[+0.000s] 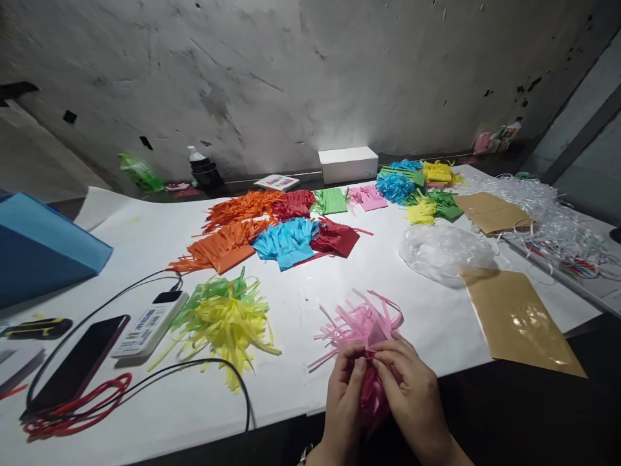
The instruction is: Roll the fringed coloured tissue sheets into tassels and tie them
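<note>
My left hand (345,382) and my right hand (410,382) meet at the front edge of the table, both closed on a pink fringed paper tassel (359,320). Its cut strips fan out over the white sheet beyond my fingers. A darker pink part (372,398) hangs below, between my palms. My thumbs and fingertips pinch the middle, where the exact fold is hidden. To the left lie a yellow paper tassel (233,330) and a green paper tassel (201,301), both spread out.
Fringed paper in orange (228,249), blue (286,239) and red (337,238) lies farther back. A power bank (150,327), phone (80,362) and cables are at left. A plastic bag (441,252) and brown envelope (521,317) lie right; a white box (348,166) stands by the wall.
</note>
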`<action>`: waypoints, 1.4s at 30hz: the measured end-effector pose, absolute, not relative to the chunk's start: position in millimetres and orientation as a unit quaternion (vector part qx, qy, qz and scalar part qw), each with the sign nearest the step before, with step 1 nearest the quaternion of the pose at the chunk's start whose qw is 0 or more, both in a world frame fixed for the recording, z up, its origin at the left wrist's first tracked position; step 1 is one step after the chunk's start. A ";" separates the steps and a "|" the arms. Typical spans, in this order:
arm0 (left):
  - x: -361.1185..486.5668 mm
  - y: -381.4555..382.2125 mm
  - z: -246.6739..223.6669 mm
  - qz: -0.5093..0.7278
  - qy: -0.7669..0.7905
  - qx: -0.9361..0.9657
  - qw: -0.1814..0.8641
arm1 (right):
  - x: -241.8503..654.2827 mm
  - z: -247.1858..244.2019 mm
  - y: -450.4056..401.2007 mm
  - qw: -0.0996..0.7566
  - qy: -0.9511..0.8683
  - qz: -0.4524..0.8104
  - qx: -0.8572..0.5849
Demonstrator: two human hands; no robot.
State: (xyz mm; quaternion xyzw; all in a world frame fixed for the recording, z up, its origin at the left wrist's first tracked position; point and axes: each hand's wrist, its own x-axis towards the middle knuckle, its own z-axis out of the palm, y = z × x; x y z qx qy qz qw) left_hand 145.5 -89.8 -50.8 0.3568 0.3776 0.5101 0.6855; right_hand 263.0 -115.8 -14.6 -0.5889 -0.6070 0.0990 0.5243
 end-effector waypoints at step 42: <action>111.8 -43.9 -8.1 0.432 0.250 0.858 0.123 | 295.8 29.5 -98.4 0.419 -0.575 0.322 -0.625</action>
